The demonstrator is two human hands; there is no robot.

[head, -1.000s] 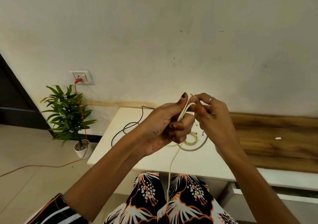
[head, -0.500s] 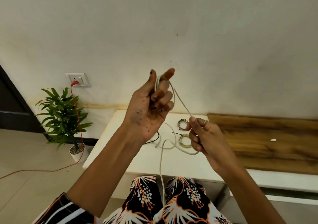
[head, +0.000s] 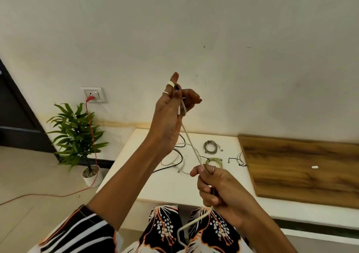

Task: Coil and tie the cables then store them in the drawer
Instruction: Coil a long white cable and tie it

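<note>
No writing, label, brand, number or sign can be read anywhere in the head view. The wall socket plate (head: 93, 94) bears no legible marking, and the small white piece (head: 314, 167) on the wooden board (head: 303, 167) is too small to show any print.

A thin white cable (head: 191, 144) runs taut and slanted in midair; two tied grey coils (head: 210, 146) lie on the far white table (head: 169, 184).

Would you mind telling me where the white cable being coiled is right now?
In the head view the white cable runs taut at centre, from the raised left hand down through the right hand above the white table.
</note>
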